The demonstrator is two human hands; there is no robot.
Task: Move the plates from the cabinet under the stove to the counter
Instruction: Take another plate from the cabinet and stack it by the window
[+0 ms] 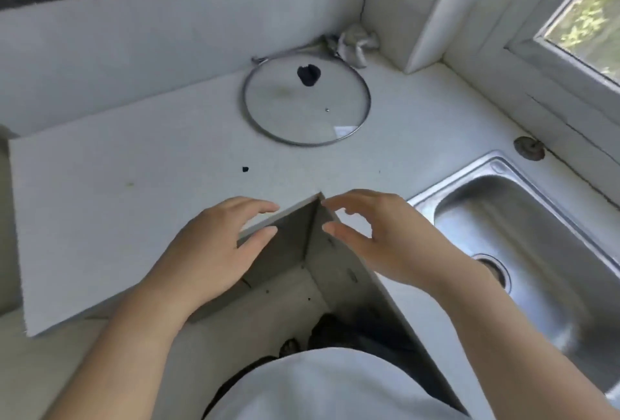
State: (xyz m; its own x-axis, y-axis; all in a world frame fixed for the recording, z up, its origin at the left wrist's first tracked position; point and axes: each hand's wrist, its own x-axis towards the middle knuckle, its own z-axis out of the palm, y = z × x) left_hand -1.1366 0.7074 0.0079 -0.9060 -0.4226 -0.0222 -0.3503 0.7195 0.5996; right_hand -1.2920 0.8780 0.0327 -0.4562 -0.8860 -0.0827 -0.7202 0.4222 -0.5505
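I look down at the inner corner of a white L-shaped counter [134,184]. No plate shows anywhere, and neither the stove nor its cabinet is in view. My left hand [214,248] hovers over the counter's front edge, fingers spread, holding nothing. My right hand [379,238] hovers just right of the corner, fingers loosely curled and apart, also with nothing in it. Below the corner I see grey cabinet faces [285,245] and the floor.
A glass pot lid [307,104] with a black knob lies at the back of the counter. A crumpled grey cloth [355,44] sits in the far corner. A steel sink [523,238] is on the right, under a window [590,13]. A small black speck [245,169] lies mid-counter.
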